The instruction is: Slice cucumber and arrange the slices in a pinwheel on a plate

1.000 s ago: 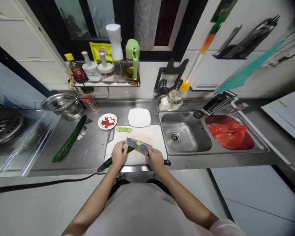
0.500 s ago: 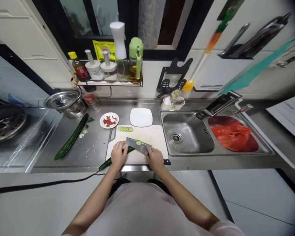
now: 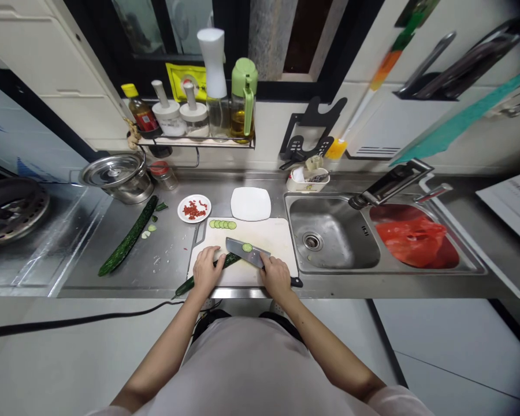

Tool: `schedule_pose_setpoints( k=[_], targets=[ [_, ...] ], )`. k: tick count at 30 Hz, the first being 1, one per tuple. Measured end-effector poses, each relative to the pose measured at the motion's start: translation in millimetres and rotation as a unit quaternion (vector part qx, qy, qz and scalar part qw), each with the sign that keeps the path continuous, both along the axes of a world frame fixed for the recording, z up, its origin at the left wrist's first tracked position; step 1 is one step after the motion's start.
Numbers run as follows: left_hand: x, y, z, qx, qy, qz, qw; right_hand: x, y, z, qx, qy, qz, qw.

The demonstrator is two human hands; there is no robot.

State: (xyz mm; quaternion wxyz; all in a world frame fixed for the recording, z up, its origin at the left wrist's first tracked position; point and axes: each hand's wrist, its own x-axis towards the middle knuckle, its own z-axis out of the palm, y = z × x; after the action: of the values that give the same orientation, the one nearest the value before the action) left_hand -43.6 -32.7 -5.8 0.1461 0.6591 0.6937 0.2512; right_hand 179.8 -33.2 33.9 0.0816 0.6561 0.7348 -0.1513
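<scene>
Lower centre of frame: left hand (image 3: 208,270) is clamped on long dark-green cucumber (image 3: 185,287) over white rectangular board (image 3: 279,240); right hand (image 3: 278,276) grips broad steel knife (image 3: 256,257), round pale-green slice (image 3: 247,247) on it.

Soft indoor light; steel counter (image 3: 86,248) glints; edges stretched, blurred

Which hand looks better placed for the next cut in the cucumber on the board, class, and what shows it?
The right hand, probably: it grips the knife, whose blade is at one end of the cucumber. The left hand is on the cucumber, so seems better placed to steady it.
</scene>
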Motion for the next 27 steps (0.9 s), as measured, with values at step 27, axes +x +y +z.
schedule_pose_setpoints(
  k=[27],
  targets=[
    [-22.0, 21.2, 5.8, -0.137, 0.085, -0.115, 0.98, 6.1, 4.1, -3.1, 0.014, 0.014, -0.022, 1.0]
  ],
)
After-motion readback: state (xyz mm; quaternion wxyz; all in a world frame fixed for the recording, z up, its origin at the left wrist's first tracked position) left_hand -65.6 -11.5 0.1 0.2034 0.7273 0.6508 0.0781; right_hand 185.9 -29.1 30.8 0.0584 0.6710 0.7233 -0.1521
